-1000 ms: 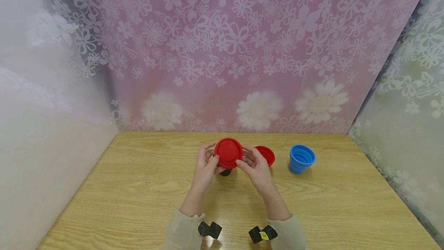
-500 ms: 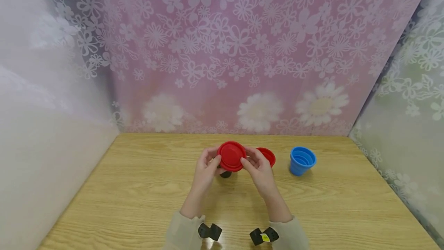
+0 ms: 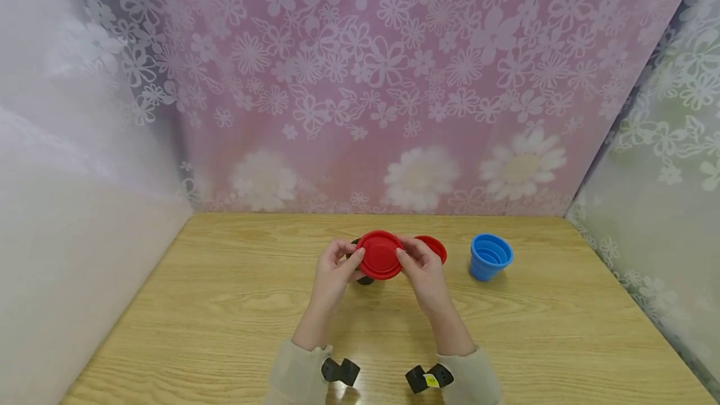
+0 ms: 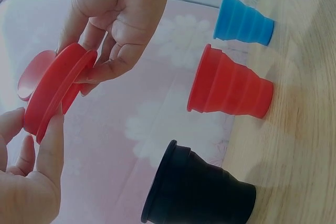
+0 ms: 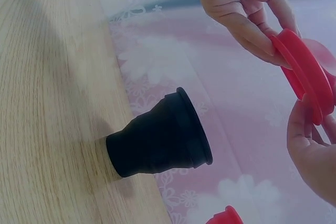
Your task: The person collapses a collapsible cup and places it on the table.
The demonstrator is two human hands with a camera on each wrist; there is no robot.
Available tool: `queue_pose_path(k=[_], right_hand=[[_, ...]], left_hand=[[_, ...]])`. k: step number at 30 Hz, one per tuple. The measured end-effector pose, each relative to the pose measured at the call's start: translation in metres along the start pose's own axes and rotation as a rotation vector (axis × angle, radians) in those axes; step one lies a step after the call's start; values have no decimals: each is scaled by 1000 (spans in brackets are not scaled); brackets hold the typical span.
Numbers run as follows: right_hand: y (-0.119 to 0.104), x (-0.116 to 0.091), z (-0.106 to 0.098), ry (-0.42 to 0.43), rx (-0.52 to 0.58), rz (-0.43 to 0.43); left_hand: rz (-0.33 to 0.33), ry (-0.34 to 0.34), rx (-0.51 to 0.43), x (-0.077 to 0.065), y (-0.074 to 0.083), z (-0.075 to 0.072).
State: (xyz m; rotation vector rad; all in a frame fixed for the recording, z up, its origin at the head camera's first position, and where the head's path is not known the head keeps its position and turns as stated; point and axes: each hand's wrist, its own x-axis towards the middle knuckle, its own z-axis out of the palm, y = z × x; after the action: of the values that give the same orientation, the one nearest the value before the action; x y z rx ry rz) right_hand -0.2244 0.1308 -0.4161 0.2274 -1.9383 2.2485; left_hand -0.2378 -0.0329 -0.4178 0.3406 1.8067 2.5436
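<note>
Both hands hold a red collapsible cup, squashed nearly flat, above the table. The left hand pinches its left edge between thumb and fingers; the right hand pinches the right edge. From the side, the left wrist view shows its thick rim and a round part standing out from the face towards the person. Beyond the hands a black ribbed cup stands upright, mostly hidden in the head view. Another red cup, expanded and upright, stands to its right, partly behind the right hand.
A blue ribbed cup stands upright further right on the wooden table. Floral curtain closes off the back, with pale sheets on both sides. A small black device sits at the left sleeve, another at the right.
The held red cup has shifted slightly right and down in the head view, with both hands still gripping its edges. More of the black cup's rim shows behind it. The standing cups have stayed put.
</note>
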Motion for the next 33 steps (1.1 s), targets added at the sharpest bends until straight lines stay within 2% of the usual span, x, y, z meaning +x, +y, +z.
queue_pose_path(k=[8,17,19,27,33], right_hand=[[0,0,0,-5,12,-6],[0,-1,1,4,81,24],[0,-1,1,-8,84,28],[0,-2,1,-70,34,10],[-1,-3,0,-72,25,-15]], left_hand=[[12,-57,10,-1,0,-2],[1,-110,27,-2,3,-4],[-1,-109,34,-2,2,-4],[-22,-35,63,-1,2,-2],[-2,-62,50,-2,1,-2]])
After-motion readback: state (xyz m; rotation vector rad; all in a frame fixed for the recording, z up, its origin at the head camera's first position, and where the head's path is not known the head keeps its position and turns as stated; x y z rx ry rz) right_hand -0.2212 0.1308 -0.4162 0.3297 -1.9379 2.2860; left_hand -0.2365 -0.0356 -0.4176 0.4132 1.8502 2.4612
